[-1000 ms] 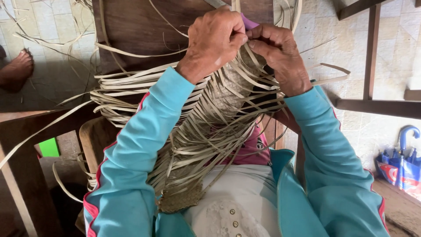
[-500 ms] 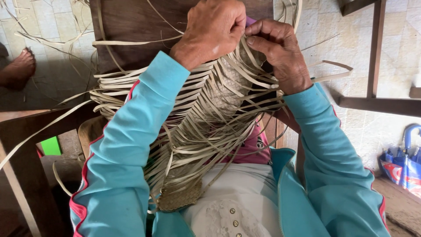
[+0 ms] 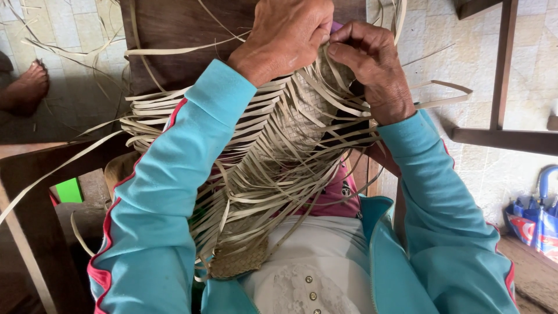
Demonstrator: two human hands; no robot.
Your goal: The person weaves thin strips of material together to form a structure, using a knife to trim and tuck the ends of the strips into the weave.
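- A person in a turquoise zip jacket sits weaving a mat of pale, flat palm-like strips (image 3: 290, 116). The woven part lies across the lap and rises to the hands near the top of the view, against a dark wooden board (image 3: 174, 29).
- The left hand (image 3: 285, 35) is closed over the top edge of the weave, fingers curled tight on a few strips. The right hand (image 3: 372, 64) meets it, thumb and fingers pinched together on a strip just beside the left knuckles.
- Something small and purple (image 3: 336, 26) shows between the two hands; what it is cannot be told.
- Many loose strip ends (image 3: 151, 116) fan out to both sides and hang down over the lap. These could likely tangle or slip out of order if the pinch loosens.
- The strips look thin and dry. A sharp bend at the fingertips might crack or split one.
- A finished woven corner (image 3: 238, 261) hangs low by the white garment, unsupported; its weight may pull the open rows slack.
- A bare foot (image 3: 26, 87) of someone else rests on the tiled floor, well apart on the left. A folded blue umbrella (image 3: 537, 215) lies at the far right.
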